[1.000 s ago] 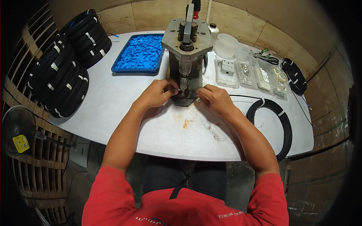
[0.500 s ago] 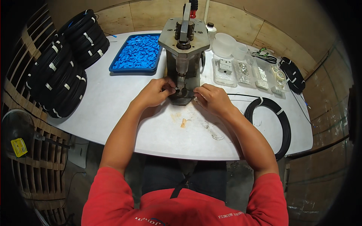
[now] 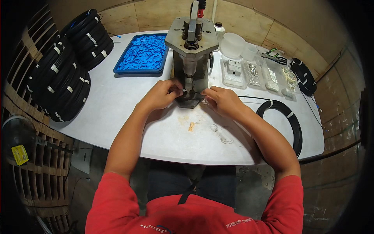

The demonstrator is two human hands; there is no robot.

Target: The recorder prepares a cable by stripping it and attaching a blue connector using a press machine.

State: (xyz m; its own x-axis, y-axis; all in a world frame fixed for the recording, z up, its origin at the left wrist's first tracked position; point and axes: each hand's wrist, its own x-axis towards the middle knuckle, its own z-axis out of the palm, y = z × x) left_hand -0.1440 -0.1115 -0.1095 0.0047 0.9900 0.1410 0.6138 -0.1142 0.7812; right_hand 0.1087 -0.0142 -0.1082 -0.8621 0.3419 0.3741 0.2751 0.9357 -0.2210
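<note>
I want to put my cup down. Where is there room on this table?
Bare white table lies between the blue tray, the black coils and the left hand. The near edge is free too. Around the press and clear boxes it's crowded.

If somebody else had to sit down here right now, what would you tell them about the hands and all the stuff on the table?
Left hand and right hand: both pinch something small and dark at the base of the grey press; what it is cannot be made out.
Blue tray of blue parts: behind the left hand.
Black coils: stacked far left; one loose coil on the right.
Clear boxes: right of the press.
How much is done or left cannot be told.
</note>
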